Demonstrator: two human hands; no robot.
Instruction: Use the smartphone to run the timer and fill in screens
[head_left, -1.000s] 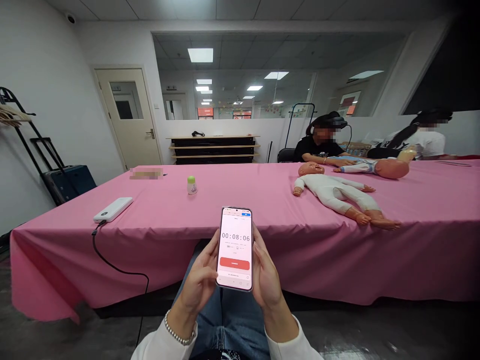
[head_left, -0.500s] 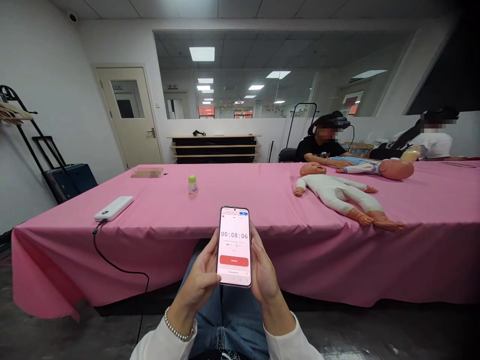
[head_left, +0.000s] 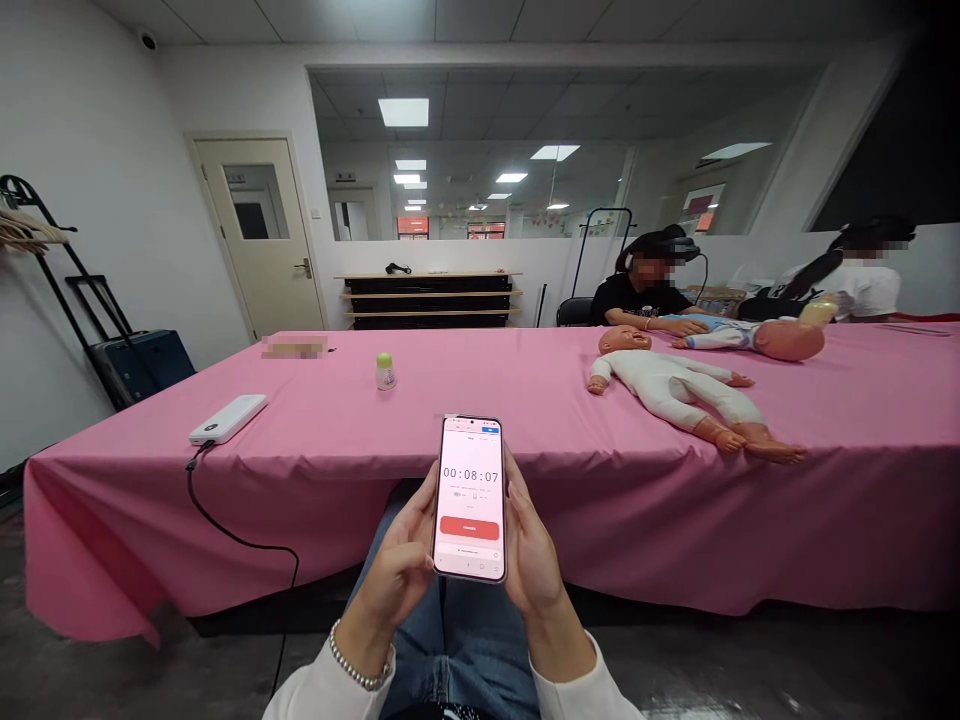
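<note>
Between my two hands, above my lap and in front of the table edge, is an upright smartphone (head_left: 470, 500). Its lit screen shows a timer at 00:08:07 above a red button. My left hand (head_left: 403, 560) grips the phone's left side, thumb near the lower left corner and a beaded bracelet on the wrist. On the right edge, my right hand (head_left: 534, 555) is closed around the phone, its fingers partly hidden behind it. Beyond the phone, a small white bottle with a green cap (head_left: 385, 372) stands on the pink-covered table (head_left: 480, 400).
A white power bank (head_left: 229, 418) with a black cable lies at the table's left. On the right lies a doll in white (head_left: 667, 378), and behind it a doll in blue (head_left: 727, 335). A person in black (head_left: 645, 285) touches that doll; another person sits farther right.
The timer on the phone has gone from 00:08:06 to 00:08:07. The phone sits slightly lower in view, and my left thumb has drawn back a little from its screen corner.
</note>
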